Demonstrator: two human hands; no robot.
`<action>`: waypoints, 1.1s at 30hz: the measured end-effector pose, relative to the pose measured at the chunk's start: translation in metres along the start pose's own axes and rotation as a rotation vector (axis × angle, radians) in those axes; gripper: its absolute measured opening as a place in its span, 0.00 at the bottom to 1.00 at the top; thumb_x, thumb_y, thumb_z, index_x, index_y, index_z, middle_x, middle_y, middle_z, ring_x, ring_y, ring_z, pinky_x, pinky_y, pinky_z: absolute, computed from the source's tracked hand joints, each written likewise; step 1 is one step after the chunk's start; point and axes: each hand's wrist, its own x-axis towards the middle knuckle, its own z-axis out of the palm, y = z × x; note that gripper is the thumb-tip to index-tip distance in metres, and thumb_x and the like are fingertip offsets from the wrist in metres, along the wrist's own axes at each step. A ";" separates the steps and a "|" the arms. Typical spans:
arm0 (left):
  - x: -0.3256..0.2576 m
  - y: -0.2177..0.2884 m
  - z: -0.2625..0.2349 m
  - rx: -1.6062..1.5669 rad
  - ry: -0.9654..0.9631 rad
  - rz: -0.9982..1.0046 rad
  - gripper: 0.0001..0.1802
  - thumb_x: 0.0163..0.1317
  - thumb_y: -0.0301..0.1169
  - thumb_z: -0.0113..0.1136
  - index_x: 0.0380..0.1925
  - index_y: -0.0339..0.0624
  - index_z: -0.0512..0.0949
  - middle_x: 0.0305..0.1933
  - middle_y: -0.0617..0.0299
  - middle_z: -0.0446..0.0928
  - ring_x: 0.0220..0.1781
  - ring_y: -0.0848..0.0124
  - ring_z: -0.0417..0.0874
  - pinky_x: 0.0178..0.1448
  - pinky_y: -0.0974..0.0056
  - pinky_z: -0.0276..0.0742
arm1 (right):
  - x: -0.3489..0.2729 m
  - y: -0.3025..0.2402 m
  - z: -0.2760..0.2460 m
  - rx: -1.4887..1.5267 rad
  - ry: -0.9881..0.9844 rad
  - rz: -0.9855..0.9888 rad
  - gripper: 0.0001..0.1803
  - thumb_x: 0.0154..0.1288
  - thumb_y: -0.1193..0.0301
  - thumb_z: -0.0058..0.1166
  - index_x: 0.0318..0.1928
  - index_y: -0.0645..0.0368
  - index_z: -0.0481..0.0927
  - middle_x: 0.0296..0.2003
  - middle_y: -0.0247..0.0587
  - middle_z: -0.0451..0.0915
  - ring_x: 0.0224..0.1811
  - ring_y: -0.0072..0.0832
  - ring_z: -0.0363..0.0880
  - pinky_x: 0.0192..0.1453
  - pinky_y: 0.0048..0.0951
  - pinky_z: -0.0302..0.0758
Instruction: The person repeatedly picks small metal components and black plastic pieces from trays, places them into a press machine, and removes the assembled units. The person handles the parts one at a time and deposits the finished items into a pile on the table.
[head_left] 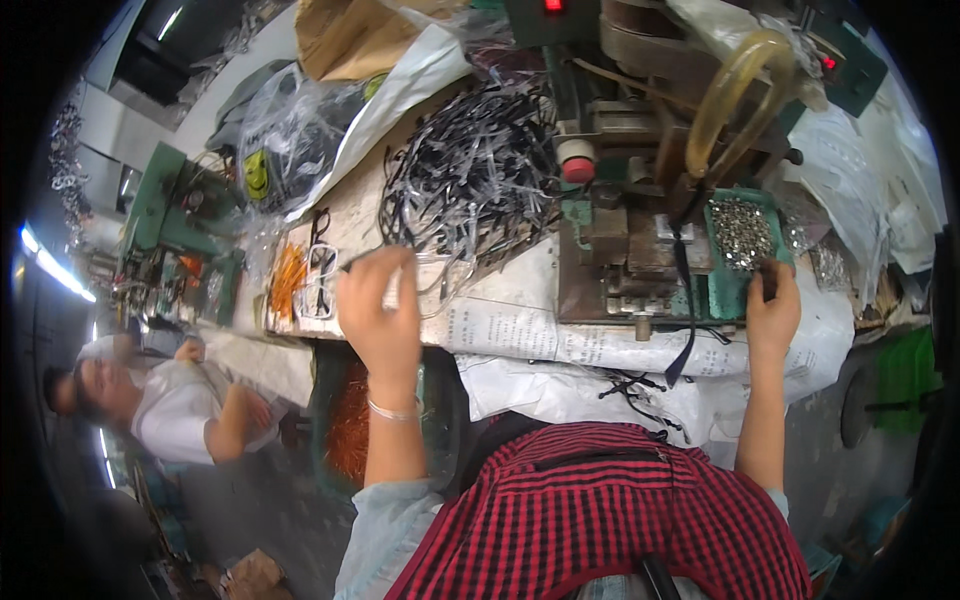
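"What's nearest us?"

"The checked apron (600, 485), red and black, right up against the near edge of the table (365, 200). Below that edge, toward its left end, a dark bin (440, 395) holds orange scraps."

"And the hands?"

"The left hand (380, 305) is raised over the near edge, left of the middle. Its fingers are bent and blurred; I can't tell whether they grip anything."

"The right one?"

"The right hand (775, 310) is at the near right corner of the green tray (728, 297), fingers curled inward. Something dark shows between them, but whether it's a piece or just shadow, I can't tell."

"Where are the metal bits (740, 232)?"

"Heaped in the tray's far half. The tray itself sits toward the table's right end, just beside the press (635, 245). A black strap (686, 310) hangs down the front of the press and over the table's near edge."

"Anything farther back?"

"Orange strips (288, 278) near the table's left edge, then a tangled pile of black straps (470, 180) beyond the left hand. A clear plastic bag (290, 140) lies toward the far left corner."
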 end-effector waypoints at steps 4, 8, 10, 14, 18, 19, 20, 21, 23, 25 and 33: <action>-0.021 -0.061 0.030 0.210 -0.217 -0.102 0.08 0.53 0.28 0.72 0.34 0.42 0.85 0.41 0.56 0.82 0.46 0.52 0.79 0.53 0.53 0.73 | 0.006 0.002 0.009 0.078 0.104 -0.139 0.11 0.62 0.77 0.59 0.45 0.60 0.85 0.41 0.49 0.84 0.43 0.44 0.83 0.52 0.39 0.77; -0.074 -0.087 0.084 0.091 -0.381 -0.349 0.07 0.55 0.28 0.69 0.32 0.37 0.85 0.44 0.49 0.80 0.48 0.49 0.78 0.56 0.52 0.74 | 0.008 -0.002 -0.001 0.087 0.010 -0.049 0.08 0.62 0.76 0.60 0.42 0.61 0.85 0.40 0.47 0.85 0.44 0.42 0.83 0.52 0.37 0.77; -0.073 -0.077 0.084 0.119 -0.286 -0.334 0.06 0.58 0.29 0.67 0.32 0.38 0.86 0.42 0.53 0.82 0.47 0.52 0.81 0.51 0.54 0.76 | 0.004 0.000 -0.008 0.024 -0.026 -0.073 0.07 0.61 0.76 0.61 0.41 0.62 0.85 0.38 0.45 0.85 0.43 0.39 0.83 0.50 0.35 0.77; -0.044 -0.076 0.076 0.044 -0.295 -0.262 0.08 0.66 0.29 0.63 0.43 0.39 0.84 0.36 0.56 0.84 0.36 0.63 0.83 0.41 0.61 0.76 | -0.004 -0.016 -0.015 -0.082 -0.064 -0.062 0.06 0.56 0.74 0.64 0.35 0.59 0.85 0.35 0.42 0.83 0.42 0.43 0.80 0.49 0.40 0.75; -0.023 -0.056 0.067 -0.611 -0.424 -0.602 0.10 0.74 0.30 0.57 0.49 0.38 0.80 0.34 0.59 0.85 0.29 0.75 0.82 0.33 0.71 0.73 | -0.001 -0.026 0.002 -0.170 -0.009 -0.042 0.06 0.54 0.70 0.67 0.33 0.55 0.86 0.35 0.39 0.81 0.45 0.43 0.79 0.48 0.43 0.74; -0.024 -0.059 0.070 -0.768 -0.430 -0.580 0.11 0.75 0.30 0.55 0.51 0.37 0.79 0.35 0.59 0.85 0.28 0.77 0.82 0.31 0.73 0.73 | 0.000 -0.027 0.007 -0.197 0.009 -0.039 0.05 0.54 0.70 0.67 0.32 0.54 0.86 0.35 0.38 0.81 0.45 0.43 0.79 0.48 0.43 0.73; -0.028 -0.056 0.071 -0.884 -0.445 -0.667 0.11 0.76 0.30 0.53 0.51 0.36 0.78 0.38 0.58 0.86 0.32 0.75 0.84 0.34 0.73 0.76 | 0.001 -0.024 0.010 -0.216 0.000 -0.037 0.05 0.54 0.70 0.66 0.32 0.54 0.85 0.36 0.38 0.82 0.45 0.43 0.79 0.47 0.43 0.74; -0.032 -0.049 0.076 -0.935 -0.404 -0.731 0.11 0.77 0.29 0.52 0.52 0.35 0.78 0.40 0.55 0.86 0.34 0.74 0.86 0.37 0.73 0.78 | 0.001 -0.025 0.010 -0.222 -0.009 -0.045 0.04 0.54 0.70 0.66 0.32 0.54 0.85 0.35 0.39 0.82 0.45 0.43 0.79 0.47 0.43 0.74; -0.038 -0.013 0.074 -1.057 -0.235 -0.800 0.11 0.75 0.29 0.54 0.50 0.33 0.78 0.41 0.54 0.86 0.36 0.73 0.87 0.36 0.73 0.79 | 0.001 -0.026 0.009 -0.235 -0.031 -0.065 0.04 0.54 0.71 0.66 0.32 0.54 0.85 0.35 0.39 0.82 0.44 0.43 0.79 0.46 0.44 0.75; -0.039 -0.015 0.069 -0.930 -0.243 -0.788 0.11 0.73 0.29 0.57 0.48 0.32 0.78 0.39 0.54 0.86 0.34 0.73 0.86 0.34 0.73 0.78 | 0.002 -0.022 0.008 -0.161 -0.023 -0.036 0.05 0.56 0.71 0.64 0.34 0.56 0.84 0.36 0.41 0.83 0.43 0.46 0.80 0.46 0.46 0.75; 0.002 0.049 0.051 -1.112 -0.111 -0.560 0.05 0.68 0.27 0.65 0.38 0.37 0.84 0.38 0.60 0.83 0.30 0.76 0.82 0.33 0.70 0.80 | 0.008 0.030 0.017 0.135 -0.025 -0.068 0.13 0.67 0.77 0.55 0.49 0.62 0.86 0.47 0.46 0.87 0.52 0.39 0.83 0.62 0.36 0.74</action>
